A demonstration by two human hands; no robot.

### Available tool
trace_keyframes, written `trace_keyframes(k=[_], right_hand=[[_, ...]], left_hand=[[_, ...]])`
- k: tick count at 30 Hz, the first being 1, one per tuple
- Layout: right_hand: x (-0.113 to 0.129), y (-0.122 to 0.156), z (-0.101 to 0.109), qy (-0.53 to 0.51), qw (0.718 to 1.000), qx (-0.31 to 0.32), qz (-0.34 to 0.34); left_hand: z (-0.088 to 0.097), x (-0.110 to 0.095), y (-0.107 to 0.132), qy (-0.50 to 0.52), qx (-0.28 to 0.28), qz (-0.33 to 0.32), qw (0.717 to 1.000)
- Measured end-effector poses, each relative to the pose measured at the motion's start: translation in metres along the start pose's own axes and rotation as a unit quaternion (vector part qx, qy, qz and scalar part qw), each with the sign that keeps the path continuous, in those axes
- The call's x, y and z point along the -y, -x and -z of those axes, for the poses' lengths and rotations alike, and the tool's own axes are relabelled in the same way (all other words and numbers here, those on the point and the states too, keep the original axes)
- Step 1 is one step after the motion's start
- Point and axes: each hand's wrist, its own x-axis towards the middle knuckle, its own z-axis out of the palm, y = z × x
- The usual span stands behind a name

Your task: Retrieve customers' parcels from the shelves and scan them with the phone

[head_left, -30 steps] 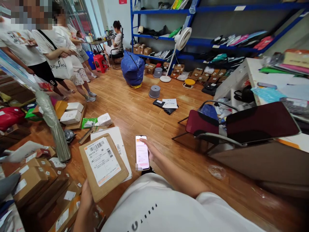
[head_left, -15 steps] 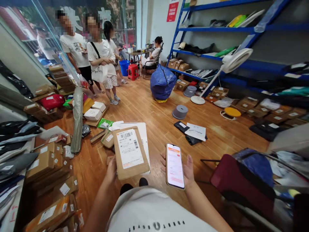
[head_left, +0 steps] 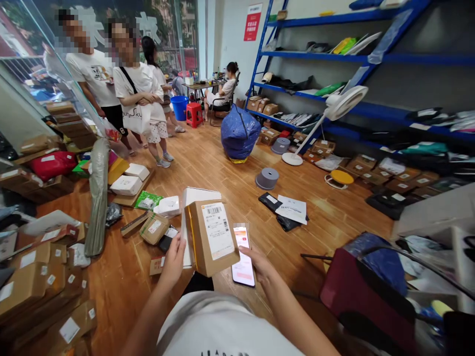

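My left hand (head_left: 173, 259) grips a brown cardboard parcel (head_left: 213, 236) with a white shipping label, together with a flat white package (head_left: 195, 195) behind it. The parcel is tilted up in front of me. My right hand (head_left: 260, 262) holds a smartphone (head_left: 243, 257) with a lit pink and white screen, right beside the parcel's right edge; the parcel partly overlaps the phone.
Cardboard boxes (head_left: 33, 277) pile up at the left, and small parcels (head_left: 126, 184) lie on the wooden floor. Several people (head_left: 137, 94) stand at the back left. A blue sack (head_left: 239, 132), a white fan (head_left: 334, 109), blue shelving (head_left: 334, 54) and a maroon chair (head_left: 352, 291) stand to the right.
My two hands came together: the parcel swung right and upright, and the phone moved left beside it. The view shifted slightly.
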Motion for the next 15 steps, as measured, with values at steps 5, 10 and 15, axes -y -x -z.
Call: trace_keyframes(k=[5, 10, 15], right_hand=[[0.011, -0.067, 0.002, -0.023, 1.0, -0.005, -0.002], [0.039, -0.142, -0.004, -0.043, 0.998, -0.035, 0.027], [0.076, -0.215, -0.013, -0.063, 0.995, -0.053, 0.051]], left_hand=[[-0.006, -0.022, -0.063, -0.112, 0.047, -0.04, 0.992], [-0.007, -0.039, -0.145, -0.1, 0.052, -0.05, 0.992], [0.006, -0.065, -0.234, -0.064, 0.041, -0.048, 0.996]])
